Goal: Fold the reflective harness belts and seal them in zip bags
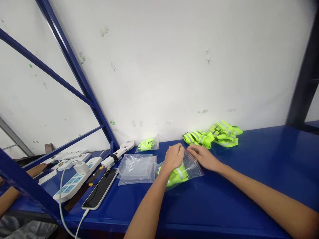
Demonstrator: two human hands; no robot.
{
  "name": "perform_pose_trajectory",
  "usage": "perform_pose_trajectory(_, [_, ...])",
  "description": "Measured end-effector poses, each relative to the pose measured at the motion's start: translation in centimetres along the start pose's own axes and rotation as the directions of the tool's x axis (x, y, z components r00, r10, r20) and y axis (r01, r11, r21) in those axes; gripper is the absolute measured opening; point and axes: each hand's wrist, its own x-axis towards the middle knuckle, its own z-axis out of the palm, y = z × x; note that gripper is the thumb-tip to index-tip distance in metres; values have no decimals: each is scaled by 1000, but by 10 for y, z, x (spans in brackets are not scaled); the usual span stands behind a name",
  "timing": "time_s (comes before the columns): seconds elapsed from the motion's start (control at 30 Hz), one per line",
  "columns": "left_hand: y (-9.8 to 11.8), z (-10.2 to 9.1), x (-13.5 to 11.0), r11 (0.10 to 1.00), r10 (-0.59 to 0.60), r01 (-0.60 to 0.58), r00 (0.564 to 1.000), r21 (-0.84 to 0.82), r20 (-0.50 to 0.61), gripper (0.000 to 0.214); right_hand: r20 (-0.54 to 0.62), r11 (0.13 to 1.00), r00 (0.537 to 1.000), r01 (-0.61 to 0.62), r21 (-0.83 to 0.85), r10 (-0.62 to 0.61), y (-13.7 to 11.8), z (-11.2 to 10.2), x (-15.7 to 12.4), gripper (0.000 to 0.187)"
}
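Observation:
A clear zip-lock bag (195, 166) lies on the blue tabletop with a folded neon-yellow reflective strap garment (178, 176) inside, grey bands showing. My left hand (175, 156) is closed over the bag's far edge, its fingers curled and partly hidden. At the bag's upper right edge, my right hand (203, 156) pinches the plastic, thumb and fingers close together. The two hands are a short gap apart. Just left of them rests a stack of flat clear zip-lock bags (137, 168) with reddish seal lines.
Loose reflective straps (224, 133) lie by the wall, and a packed bag (146, 144) is further left. A white handheld fan (117, 156), a charging phone (101, 189) and a power strip (78, 179) occupy the left side. Beyond the blue frame (82, 76), another person's arm (36, 170) shows.

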Motion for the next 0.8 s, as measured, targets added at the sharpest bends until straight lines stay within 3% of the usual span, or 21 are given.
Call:
perform_pose_trajectory(0.07, [-1, 1, 0, 1000, 6, -6, 1000, -1, -7, 35, -3, 998, 999, -39, 58, 40, 1, 3, 1, 32])
perform_pose_trajectory(0.13, [-2, 2, 1, 1000, 28, -29, 1000, -12, -13, 31, 31, 967, 985, -171, 187, 168, 3, 4, 2, 34])
perform_pose_trajectory(0.23, [-6, 4, 2, 998, 55, -56, 998, -40, -5, 25, 195, 816, 907, -421, 396, 373, 6, 0, 3, 42])
perform_pose_trajectory(0.3, [-8, 6, 4, 997, 57, -57, 998, -52, -7, 23, 323, 748, 865, -496, 441, 383, 7, -6, 3, 43])
perform_pose_trajectory(0.47, [-15, 10, 7, 998, 27, -29, 999, -60, -24, 25, 496, 784, 812, -513, 351, 309, 4, -15, 0, 33])
perform_pose_trajectory(0.67, [-16, 9, 8, 999, -34, 32, 999, -39, -29, 26, 395, 845, 874, -423, 327, 284, 2, -8, 0, 28])
perform_pose_trajectory(0.8, [-16, 8, 7, 999, -43, 43, 999, -20, -20, 28, 409, 826, 861, -450, 339, 302, 2, -7, -2, 25])
